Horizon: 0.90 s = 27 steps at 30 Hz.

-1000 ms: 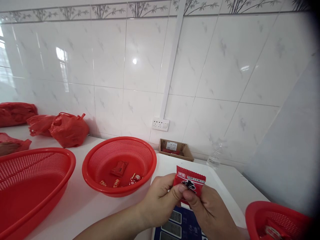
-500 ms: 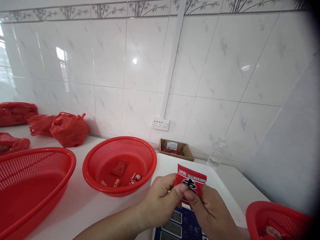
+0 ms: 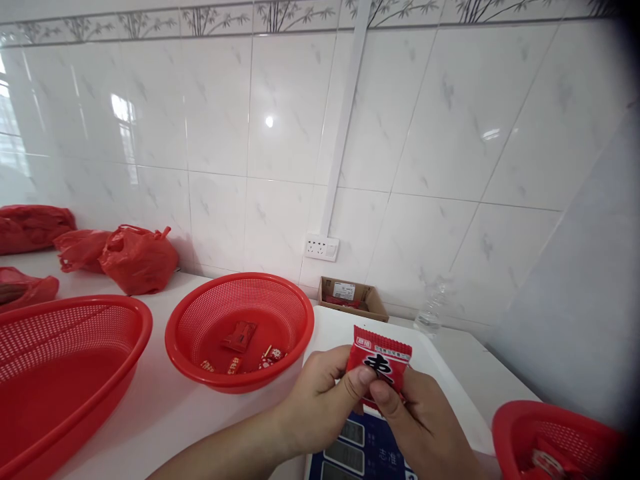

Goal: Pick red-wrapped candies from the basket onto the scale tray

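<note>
Both hands pinch one small red packet (image 3: 384,353) with a crimped top edge, white bands and a large black character. My left hand (image 3: 325,393) is closed on its left side, thumb across the front. My right hand (image 3: 425,420) grips the lower right, its thumb also on the front face. The packet is held upright above a weighing scale (image 3: 345,457) with a blue panel and dark displays, partly covered by my hands. To the left, a round red basket (image 3: 240,287) holds a dark red packet (image 3: 239,336) and several small wrapped pieces (image 3: 273,355).
A larger red basket (image 3: 75,303) stands at the left, another (image 3: 550,413) at the lower right with a red packet inside. Behind the scale are a cardboard box (image 3: 377,308) and a clear plastic bottle (image 3: 431,310). Red plastic bags (image 3: 137,260) lie at the far left, against the tiled wall.
Almost nothing differs. The packet has shifted very slightly up and left in my hands, and both hands keep their hold on it.
</note>
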### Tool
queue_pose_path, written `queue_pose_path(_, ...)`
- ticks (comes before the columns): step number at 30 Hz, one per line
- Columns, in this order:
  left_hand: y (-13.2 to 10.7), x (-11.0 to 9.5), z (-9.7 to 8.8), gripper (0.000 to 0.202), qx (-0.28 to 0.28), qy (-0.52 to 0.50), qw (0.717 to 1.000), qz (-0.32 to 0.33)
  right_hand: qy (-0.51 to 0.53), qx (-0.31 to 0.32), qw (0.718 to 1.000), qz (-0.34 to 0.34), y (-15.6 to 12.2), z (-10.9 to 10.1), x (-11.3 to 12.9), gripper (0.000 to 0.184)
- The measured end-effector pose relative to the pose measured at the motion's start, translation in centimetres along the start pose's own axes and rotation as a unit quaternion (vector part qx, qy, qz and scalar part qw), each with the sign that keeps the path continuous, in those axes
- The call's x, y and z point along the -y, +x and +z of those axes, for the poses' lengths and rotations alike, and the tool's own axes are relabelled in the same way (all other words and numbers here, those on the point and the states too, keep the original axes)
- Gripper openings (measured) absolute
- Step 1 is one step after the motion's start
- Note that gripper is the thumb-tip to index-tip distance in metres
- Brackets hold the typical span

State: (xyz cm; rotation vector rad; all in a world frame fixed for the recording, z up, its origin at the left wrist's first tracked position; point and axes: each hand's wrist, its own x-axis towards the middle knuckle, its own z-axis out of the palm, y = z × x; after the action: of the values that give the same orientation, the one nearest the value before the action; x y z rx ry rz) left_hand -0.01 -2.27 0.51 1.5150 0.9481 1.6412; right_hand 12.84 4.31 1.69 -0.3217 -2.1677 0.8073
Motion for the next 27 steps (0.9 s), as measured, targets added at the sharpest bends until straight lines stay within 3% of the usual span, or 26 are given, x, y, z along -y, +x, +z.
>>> queue_pose_path(6,0.02,0.43,0.06,0.046,0.009,0.002,1.0,-0.014,-0.065,-0.041,0.997,0.006,-0.34,-0.24,-0.74,0.042)
queue_pose_path(12,-0.05,0.25,0.1,0.048,0.032,0.0,0.999,-0.006,-0.111,-0.072,0.991,-0.034,-0.32,-0.18,-0.25,0.041)
queue_pose_path(19,-0.25,0.12,0.23,0.042,0.046,0.004,0.999,-0.002,-0.118,-0.077,0.989,-0.052,-0.32,-0.53,-0.01,0.039)
queue_pose_path(27,-0.14,0.23,-0.05,0.046,0.032,0.006,0.999,-0.014,-0.075,-0.057,0.996,0.005,-0.23,-0.28,-0.44,0.042)
